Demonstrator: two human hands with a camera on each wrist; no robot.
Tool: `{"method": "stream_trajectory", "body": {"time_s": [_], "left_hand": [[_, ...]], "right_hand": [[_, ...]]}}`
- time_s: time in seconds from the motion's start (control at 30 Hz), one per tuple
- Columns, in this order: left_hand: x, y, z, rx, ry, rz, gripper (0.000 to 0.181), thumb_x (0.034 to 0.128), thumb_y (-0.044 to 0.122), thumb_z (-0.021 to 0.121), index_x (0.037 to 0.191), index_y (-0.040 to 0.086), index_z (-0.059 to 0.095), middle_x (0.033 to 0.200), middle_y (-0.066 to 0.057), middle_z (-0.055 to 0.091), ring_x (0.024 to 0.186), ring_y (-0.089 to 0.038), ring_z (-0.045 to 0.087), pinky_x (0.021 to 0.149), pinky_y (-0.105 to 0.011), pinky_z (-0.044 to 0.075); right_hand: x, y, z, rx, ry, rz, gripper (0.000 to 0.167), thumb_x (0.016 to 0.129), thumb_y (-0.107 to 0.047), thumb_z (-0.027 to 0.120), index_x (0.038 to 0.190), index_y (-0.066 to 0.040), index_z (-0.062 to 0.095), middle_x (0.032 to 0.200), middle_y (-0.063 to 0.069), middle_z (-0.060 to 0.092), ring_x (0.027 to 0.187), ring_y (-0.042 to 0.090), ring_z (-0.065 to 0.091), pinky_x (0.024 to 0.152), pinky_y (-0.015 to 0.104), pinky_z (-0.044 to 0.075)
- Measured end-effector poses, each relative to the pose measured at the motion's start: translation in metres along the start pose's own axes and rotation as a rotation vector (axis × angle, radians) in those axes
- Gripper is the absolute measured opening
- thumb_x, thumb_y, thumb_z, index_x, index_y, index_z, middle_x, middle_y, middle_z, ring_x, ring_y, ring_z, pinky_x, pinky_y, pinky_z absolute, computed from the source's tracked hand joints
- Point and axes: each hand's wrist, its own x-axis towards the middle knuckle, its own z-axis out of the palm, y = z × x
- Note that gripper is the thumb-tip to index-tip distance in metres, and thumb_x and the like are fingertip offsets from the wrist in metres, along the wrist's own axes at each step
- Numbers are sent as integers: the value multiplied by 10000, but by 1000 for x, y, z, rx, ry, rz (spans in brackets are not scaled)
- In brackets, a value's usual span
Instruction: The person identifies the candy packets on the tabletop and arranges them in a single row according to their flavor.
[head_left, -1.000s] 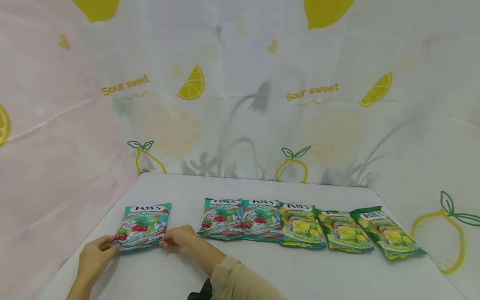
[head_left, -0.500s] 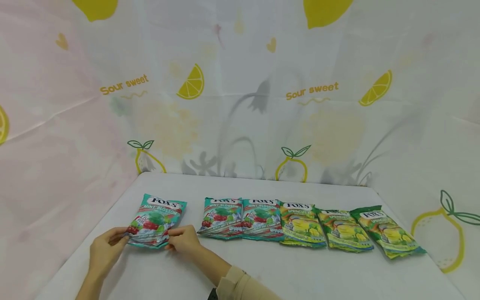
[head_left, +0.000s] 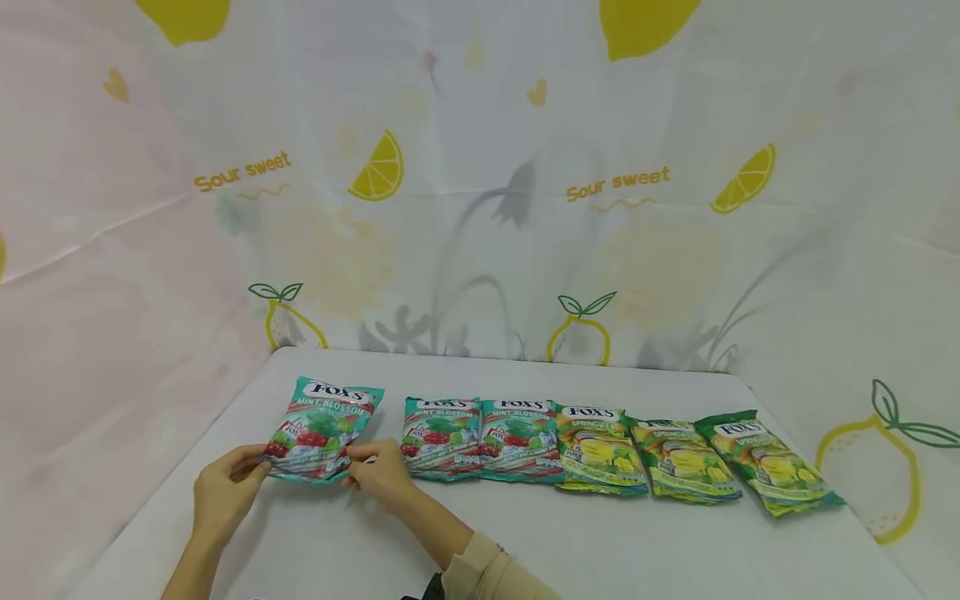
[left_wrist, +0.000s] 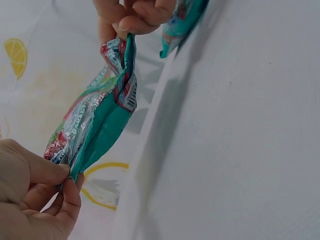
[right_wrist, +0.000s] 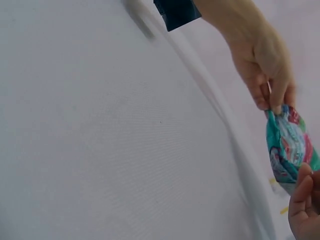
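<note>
A teal FOX'S Mint Blossom candy bag (head_left: 321,429) is held by its two lower corners at the left of the table, its top edge tipped away. My left hand (head_left: 227,493) pinches the lower left corner between thumb and fingers. At the lower right corner my right hand (head_left: 382,473) pinches the bag. Seen from the left wrist, the candy bag (left_wrist: 102,122) is stretched between both hands and looks lifted off the table. Two more Mint Blossom bags (head_left: 441,437) lie side by side just right of my right hand.
Several bags stand in a row on the white table (head_left: 525,542). Right of the teal ones come three yellow-green Spring Tea bags (head_left: 602,450), the last (head_left: 768,462) slanted near the right edge. A lemon-print cloth (head_left: 480,208) hangs behind and at both sides.
Both hands have carried the Mint Blossom bag right and farther back, and its top has risen. The other bags have stayed in place.
</note>
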Motion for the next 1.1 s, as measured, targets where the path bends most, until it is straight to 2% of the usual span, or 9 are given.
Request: {"method": "stream_trajectory", "body": {"time_s": [0.2,0.4,0.63,0.87,0.97,1.1], "left_hand": [[2,3,7,-25,16,1,220,827,-37,608,1025,-131,626,963,-316,647,676,153,486,610,-33,412],[2,4,14,-21,-7,5,218,823,-40,614,1022,-130,626,962,-306,652,694,180,456,630,-10,392],[3,5,19,-15,-26,1,220,817,-45,629,1021,-128,629,955,-298,656,693,28,586,620,-21,402],[3,5,26,-13,-35,2,209,808,-55,625,1006,-122,638,944,-288,662,695,-51,631,612,-33,412],[4,5,29,-20,-35,6,211,803,-57,624,1001,-127,642,924,-283,668,685,-18,614,610,-33,413],[5,3,33,-21,-48,14,206,810,-50,629,998,-133,642,900,-274,673,668,40,567,598,-57,423]], "right_hand": [[1,-2,-8,3,4,-2,258,821,123,561,1057,106,661,829,82,664,571,136,628,523,202,493],[0,-2,-16,0,-1,-4,255,814,129,556,1047,121,659,808,109,658,567,126,626,522,201,492],[0,1,-23,-15,-9,1,257,829,121,549,1066,124,647,843,125,670,615,225,662,533,209,496],[0,4,-29,-36,-8,-2,266,832,120,547,1080,119,643,891,135,680,617,224,666,530,215,493],[1,4,-30,-38,-3,6,266,833,120,543,1079,120,644,955,139,676,629,241,671,526,210,481],[1,2,-31,-39,15,56,265,836,109,545,1081,117,646,990,125,668,631,221,665,531,210,475]]}}
